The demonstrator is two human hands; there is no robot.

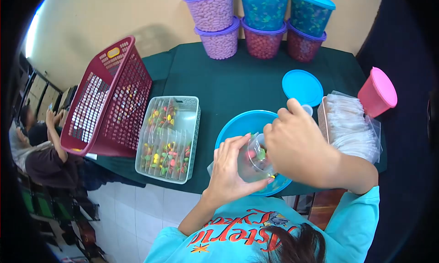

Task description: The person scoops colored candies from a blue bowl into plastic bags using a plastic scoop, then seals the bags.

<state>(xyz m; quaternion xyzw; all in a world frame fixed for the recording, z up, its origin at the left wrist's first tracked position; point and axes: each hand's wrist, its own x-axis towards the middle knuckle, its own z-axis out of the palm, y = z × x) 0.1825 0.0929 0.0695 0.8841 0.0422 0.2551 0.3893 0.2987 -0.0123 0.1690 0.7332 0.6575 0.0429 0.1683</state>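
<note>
My left hand (231, 169) is closed around a clear plastic bag (247, 171), thumb and fingers on opposite sides. Inside a rounded clear rim at the bag's mouth show pink and green candies (259, 153). My right hand (295, 142) makes a fist just above, gripping what looks like a clear plastic scoop; a pale rounded end (307, 110) pokes out behind it, and the fingers hide most of it. Both hands are over a round blue tub (228, 125), whose contents they largely cover. A few colored candies show near my left thumb.
A clear basket (194, 139) of candy-filled bags stands left, beside a maroon laundry basket (123, 121). Right are a blue lid (302, 87), a box of stacked clear bags (350, 126) and a pink tub (377, 93). Stacked candy tubs (263, 41) line the back. Another person (52, 162) is far left.
</note>
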